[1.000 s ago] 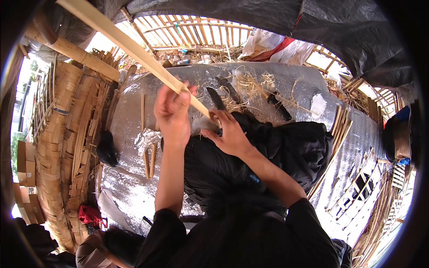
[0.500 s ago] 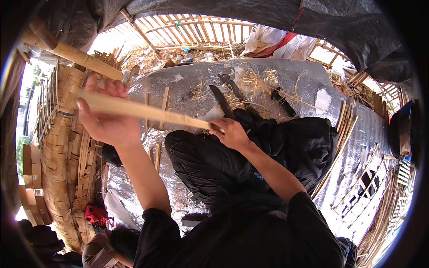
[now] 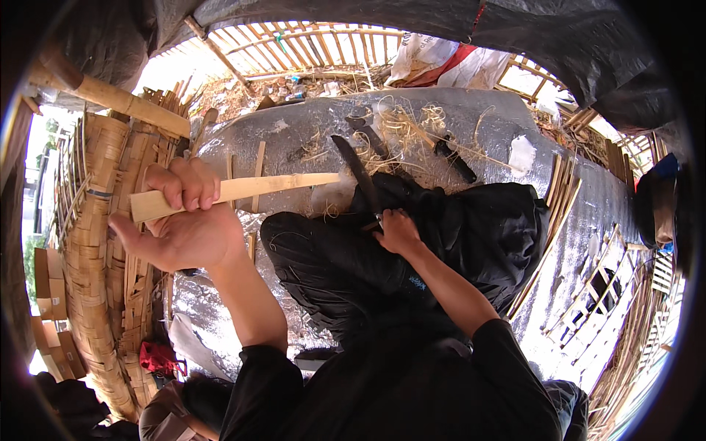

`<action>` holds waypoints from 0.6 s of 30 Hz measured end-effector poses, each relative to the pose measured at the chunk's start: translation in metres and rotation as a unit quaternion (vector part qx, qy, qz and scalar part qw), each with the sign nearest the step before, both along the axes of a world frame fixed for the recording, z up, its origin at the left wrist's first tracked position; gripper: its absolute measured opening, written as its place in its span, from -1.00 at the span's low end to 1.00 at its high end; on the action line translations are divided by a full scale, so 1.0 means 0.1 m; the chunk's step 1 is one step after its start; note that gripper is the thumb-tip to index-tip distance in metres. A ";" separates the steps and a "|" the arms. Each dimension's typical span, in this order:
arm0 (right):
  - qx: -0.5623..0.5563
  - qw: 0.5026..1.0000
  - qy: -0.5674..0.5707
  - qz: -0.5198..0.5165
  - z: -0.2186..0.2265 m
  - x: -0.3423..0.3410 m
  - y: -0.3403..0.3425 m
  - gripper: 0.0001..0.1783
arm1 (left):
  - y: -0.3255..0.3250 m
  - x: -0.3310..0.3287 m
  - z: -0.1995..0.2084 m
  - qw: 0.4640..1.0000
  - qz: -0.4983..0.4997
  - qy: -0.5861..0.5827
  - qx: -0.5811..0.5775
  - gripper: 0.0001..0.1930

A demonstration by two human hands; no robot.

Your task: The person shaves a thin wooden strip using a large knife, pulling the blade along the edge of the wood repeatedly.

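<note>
My left hand (image 3: 187,213) is closed around a pale, flat bamboo strip (image 3: 279,184), its fingers curled over the wide end. The strip points to the right, its narrow tip close to the dark blade of a large knife (image 3: 355,169). My right hand (image 3: 398,231) grips this knife at its lower end, near my bent knee; the fingers hide most of the handle. The blade slants up and to the left from that hand. Beyond it lie curly bamboo shavings (image 3: 401,126) and a second knife with a black handle (image 3: 457,160).
A silvery sheet (image 3: 309,121) covers the floor around my crossed legs. Thin bamboo strips (image 3: 559,213) lie along the right. Rolled woven bamboo (image 3: 99,257) stands at the left, with a red bag (image 3: 159,358) nearby. Another person (image 3: 173,411) sits at the lower left.
My right hand has let go of the bamboo strip's narrow end and now grips the large knife. My left hand has moved slightly down, its fingers now wrapped over the strip.
</note>
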State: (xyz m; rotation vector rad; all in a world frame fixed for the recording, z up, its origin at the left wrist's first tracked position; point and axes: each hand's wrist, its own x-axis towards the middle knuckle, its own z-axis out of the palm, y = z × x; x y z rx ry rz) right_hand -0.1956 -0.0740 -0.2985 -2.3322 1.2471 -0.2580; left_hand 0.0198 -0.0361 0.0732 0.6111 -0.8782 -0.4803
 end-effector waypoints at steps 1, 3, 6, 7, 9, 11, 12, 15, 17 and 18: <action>0.020 0.999 0.029 0.005 -0.06 0.07 -0.02 -0.55 | -0.04 -0.02 -0.01 1.000 0.002 0.006 0.001 -0.35; 0.104 0.993 0.046 -0.017 -0.11 0.12 -0.10 -0.64 | -0.15 -0.04 -0.08 1.000 -0.016 -0.004 0.008 -0.40; 0.338 0.935 -0.068 -0.088 0.00 0.09 -0.32 -0.76 | -0.36 -0.08 -0.19 0.999 0.005 -0.004 0.037 -0.44; 0.437 0.880 -0.150 -0.108 -0.03 0.01 -0.39 -0.79 | -0.42 -0.07 -0.29 0.998 0.033 0.019 0.056 -0.44; 0.561 0.771 -0.249 -0.170 0.10 -0.04 -0.41 -0.77 | -0.52 -0.10 -0.44 0.987 0.114 0.051 0.098 -0.42; 0.503 0.810 -0.245 -0.176 0.44 -0.05 -0.38 -0.72 | -0.55 -0.11 -0.49 0.984 0.145 0.054 0.084 -0.40; 0.475 0.826 -0.242 -0.181 0.61 -0.04 -0.36 -0.70 | -0.56 -0.12 -0.52 0.983 0.158 0.056 0.079 -0.39; 0.328 0.906 -0.221 -0.151 1.17 0.05 -0.21 -0.34 | -0.61 -0.25 -0.50 0.988 0.127 0.041 0.078 -0.36; 0.283 0.908 -0.283 -0.125 1.40 0.15 -0.18 -0.23 | -0.66 -0.29 -0.46 0.988 0.125 0.042 0.084 -0.36; 0.299 0.886 -0.337 -0.108 1.47 0.20 -0.16 -0.19 | -0.67 -0.27 -0.49 0.988 0.121 0.043 0.089 -0.35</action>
